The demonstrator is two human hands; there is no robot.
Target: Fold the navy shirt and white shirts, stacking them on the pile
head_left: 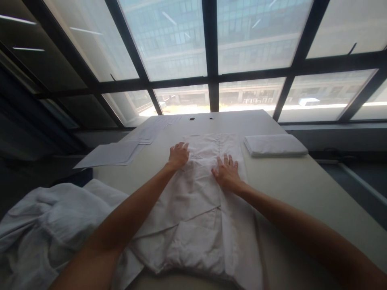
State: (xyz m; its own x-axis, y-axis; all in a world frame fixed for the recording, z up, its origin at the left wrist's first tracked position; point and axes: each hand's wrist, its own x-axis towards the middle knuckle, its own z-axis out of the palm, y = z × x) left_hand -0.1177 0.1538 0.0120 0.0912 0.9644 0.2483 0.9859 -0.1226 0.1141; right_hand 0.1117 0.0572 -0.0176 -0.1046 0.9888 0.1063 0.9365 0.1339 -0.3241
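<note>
A white cloth garment (199, 201) lies spread lengthwise over the table in front of me, with a seam down its right part and creases across its near half. At its left edge, my left hand (179, 155) rests with bent fingers; whether it pinches the fabric is hard to see. My right hand (227, 172) lies flat on the garment, right of the middle, its fingers spread and pointing away from me. The near end of the garment is rumpled and folded over itself.
A heap of white cloth (57, 217) fills the near left. Sheets of paper (111, 154) lie on the left of the white table (302, 189). A folded white cloth (275, 145) sits at the right. Behind the table stand dark-framed windows (213, 52).
</note>
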